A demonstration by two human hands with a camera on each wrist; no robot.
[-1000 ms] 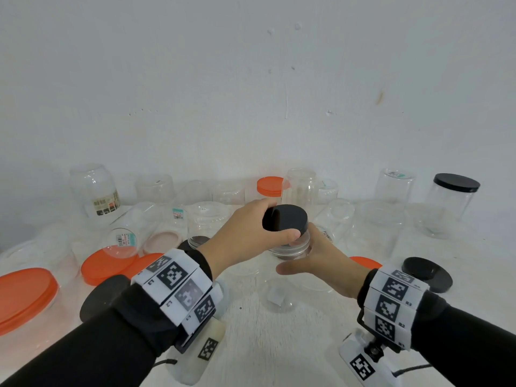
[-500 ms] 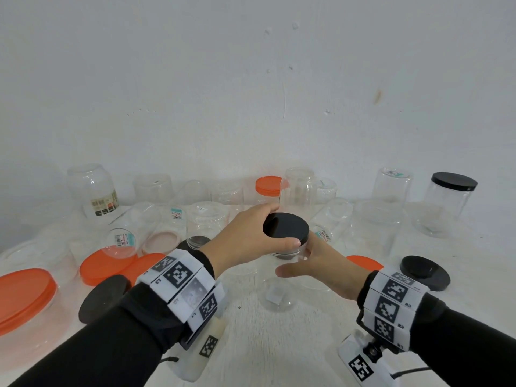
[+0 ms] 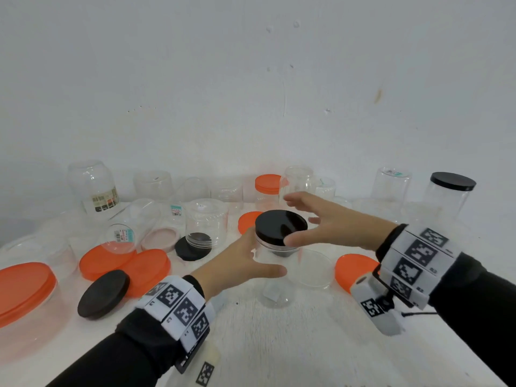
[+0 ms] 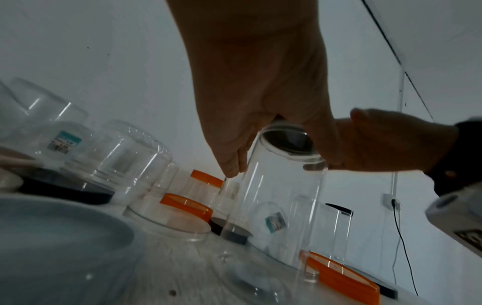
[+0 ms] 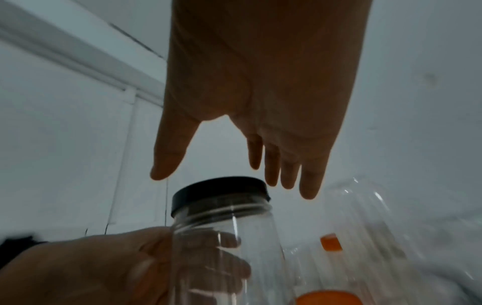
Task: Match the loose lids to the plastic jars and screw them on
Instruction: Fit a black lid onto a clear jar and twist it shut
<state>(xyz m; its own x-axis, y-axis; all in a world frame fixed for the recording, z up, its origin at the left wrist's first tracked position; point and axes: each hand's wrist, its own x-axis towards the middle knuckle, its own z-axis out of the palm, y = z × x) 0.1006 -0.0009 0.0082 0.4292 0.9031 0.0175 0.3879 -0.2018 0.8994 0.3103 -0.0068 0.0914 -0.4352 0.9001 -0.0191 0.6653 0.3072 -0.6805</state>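
Note:
A clear plastic jar (image 3: 275,275) with a black lid (image 3: 280,226) on its mouth is at the table's middle. My left hand (image 3: 243,262) grips the jar's body just under the lid, thumb toward me. My right hand (image 3: 314,222) hovers open at the lid's right side, fingers spread and straight, holding nothing. The right wrist view shows the right hand (image 5: 274,134) open above the lid (image 5: 219,187), with the left hand around the jar (image 5: 224,237) below it. In the left wrist view my left hand (image 4: 260,123) wraps the jar (image 4: 281,196) near its neck.
Loose black lids (image 3: 104,293) (image 3: 192,248) and orange lids (image 3: 125,263) (image 3: 354,270) lie around. A big tub with an orange lid (image 3: 25,289) sits at the left edge. Several clear jars (image 3: 92,185) line the wall, one capped black (image 3: 449,196), one orange (image 3: 268,188).
My left hand left the black lid and now grips the jar body. My right hand let go of the jar and rose, open, beside the lid.

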